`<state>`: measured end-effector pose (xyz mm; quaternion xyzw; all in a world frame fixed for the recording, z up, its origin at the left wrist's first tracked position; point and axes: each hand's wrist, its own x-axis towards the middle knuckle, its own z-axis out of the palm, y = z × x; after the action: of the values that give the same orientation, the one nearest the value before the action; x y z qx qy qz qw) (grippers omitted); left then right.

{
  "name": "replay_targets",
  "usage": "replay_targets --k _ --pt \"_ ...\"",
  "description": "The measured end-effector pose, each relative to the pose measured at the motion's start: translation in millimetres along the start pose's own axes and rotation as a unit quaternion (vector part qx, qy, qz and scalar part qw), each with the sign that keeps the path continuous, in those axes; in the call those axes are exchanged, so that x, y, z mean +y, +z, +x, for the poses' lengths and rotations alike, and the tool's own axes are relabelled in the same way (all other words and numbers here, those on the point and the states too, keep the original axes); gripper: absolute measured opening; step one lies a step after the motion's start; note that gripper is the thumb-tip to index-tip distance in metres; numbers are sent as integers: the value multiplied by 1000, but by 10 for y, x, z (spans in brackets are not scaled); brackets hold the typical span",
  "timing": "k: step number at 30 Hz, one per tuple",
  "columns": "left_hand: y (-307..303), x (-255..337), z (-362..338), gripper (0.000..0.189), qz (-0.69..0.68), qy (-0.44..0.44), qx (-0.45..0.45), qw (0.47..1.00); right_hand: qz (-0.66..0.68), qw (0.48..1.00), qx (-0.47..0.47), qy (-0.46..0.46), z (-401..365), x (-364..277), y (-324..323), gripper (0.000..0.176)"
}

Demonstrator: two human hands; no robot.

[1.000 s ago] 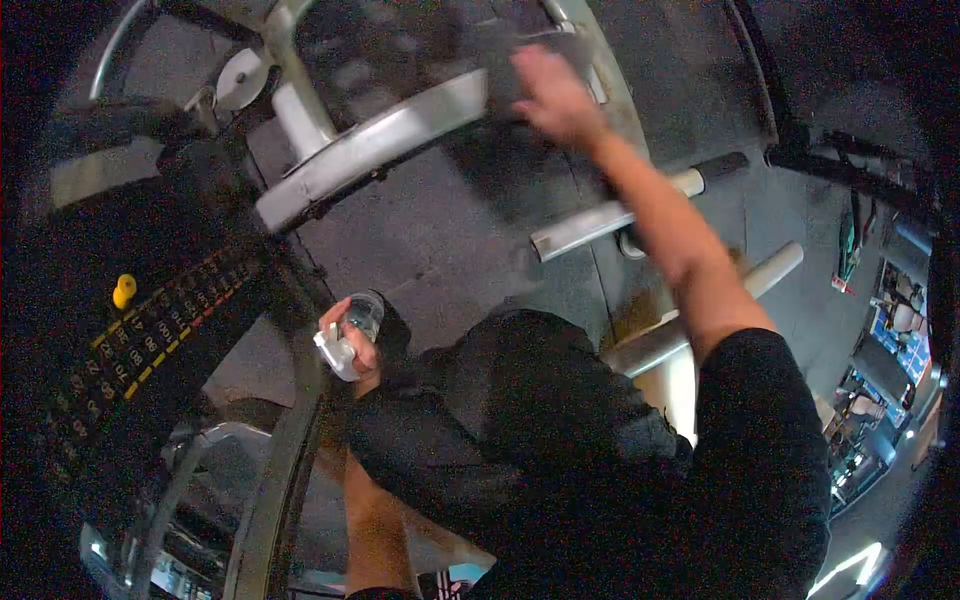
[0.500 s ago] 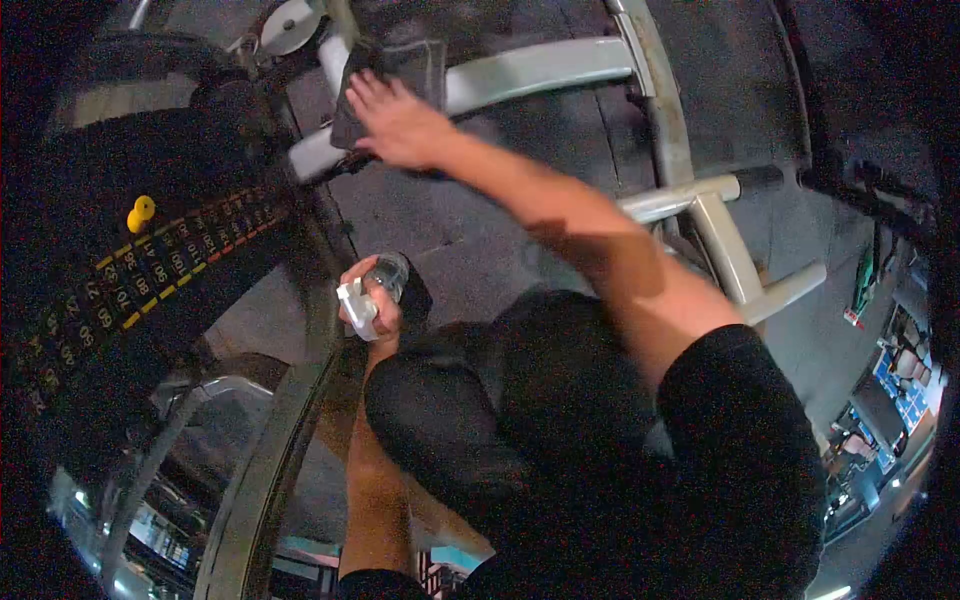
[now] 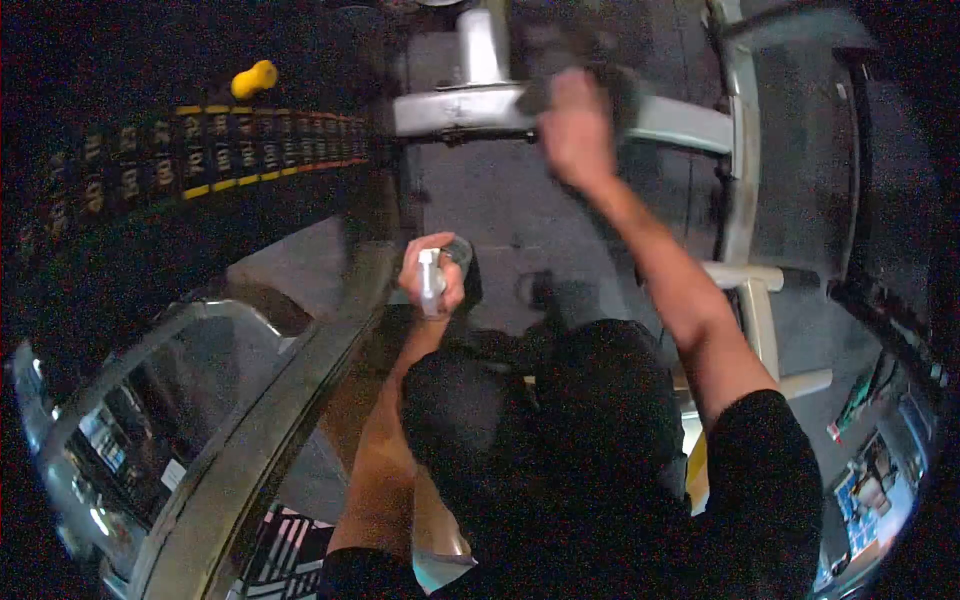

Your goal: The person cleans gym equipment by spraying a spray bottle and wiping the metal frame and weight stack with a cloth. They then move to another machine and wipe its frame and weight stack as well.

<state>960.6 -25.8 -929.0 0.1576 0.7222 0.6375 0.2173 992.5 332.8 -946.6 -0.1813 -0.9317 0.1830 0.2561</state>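
Moved: right hand (image 3: 577, 130) with its cloth (image 3: 624, 100), rightward along the one pale crossbar (image 3: 685, 123) since half a second ago.
Cloth: one, dark, over the crossbar at top centre, under that hand; it's a blur, so I can't tell how it's gripped.
Left hand (image 3: 451, 290): wrapped round one bottle (image 3: 461, 254) with one white spray head (image 3: 429, 280), just left of centre.
Knob (image 3: 253, 80): one, yellow, upper left.

The right arm (image 3: 665, 255) stretches forward, elbow (image 3: 708, 318) slightly bent, right grip (image 3: 577, 130) blurred; the left arm (image 3: 385, 460) reaches less far, left grip (image 3: 447, 290) curled.
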Motion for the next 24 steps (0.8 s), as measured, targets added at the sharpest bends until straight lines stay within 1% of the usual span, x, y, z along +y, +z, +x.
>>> replay_targets --k 1,2,3,4,5,6,8,9,10,12,13,14,16,17,19,20,22,23,24 --pt "187 317 183 41 209 211 44 954 -50 991 -116 -38 145 -470 27 67" --pt "135 163 90 38 167 119 48 978 -40 989 -132 -62 183 -708 214 68" --pt "87 91 42 31 151 81 40 984 -12 988 -129 -85 293 -830 334 67" --pt "73 62 44 25 132 43 31 990 -13 989 -121 -89 412 -821 390 67" --pt "249 502 149 22 191 129 46 972 -12 987 -127 -94 513 -814 456 67" --pt "254 485 190 22 192 131 46 971 -12 986 -135 -98 598 -803 515 68" --pt "260 431 227 24 186 210 44 959 -40 986 -138 -89 941 -670 654 67" --pt "279 456 218 25 178 190 52 964 -80 988 -107 -76 1192 -545 812 67" --pt "249 458 152 25 181 183 52 965 -116 988 -80 -61 1258 -517 907 68" --pt "223 465 189 25 163 162 27 973 -113 988 -80 -67 1283 -539 878 68" --pt "246 477 197 24 212 197 39 956 -112 987 -83 -75 1286 -519 828 69" --pt "292 471 252 24 206 206 45 956 -118 987 -75 -83 1295 -532 781 69" --pt "277 498 133 23 178 109 57 976 -96 987 -129 -3 787 -768 641 70" --pt "284 510 202 23 175 114 58 976 -105 983 -147 -26 584 -837 502 74" --pt "267 543 218 24 205 193 43 959 -106 976 -178 -61 286 -822 308 79" --pt "261 547 230 24 205 193 44 959 -107 976 -178 -62 357 -782 314 79" --pt "223 534 230 25 193 198 20 961 -56 984 -163 -43 636 -649 400 75" --pt "199 502 228 25 198 197 20 960 -39 990 -139 0 828 -615 558 77" --pt "190 462 188 25 181 148 23 972 -34 992 -111 39 1050 -600 709 76"
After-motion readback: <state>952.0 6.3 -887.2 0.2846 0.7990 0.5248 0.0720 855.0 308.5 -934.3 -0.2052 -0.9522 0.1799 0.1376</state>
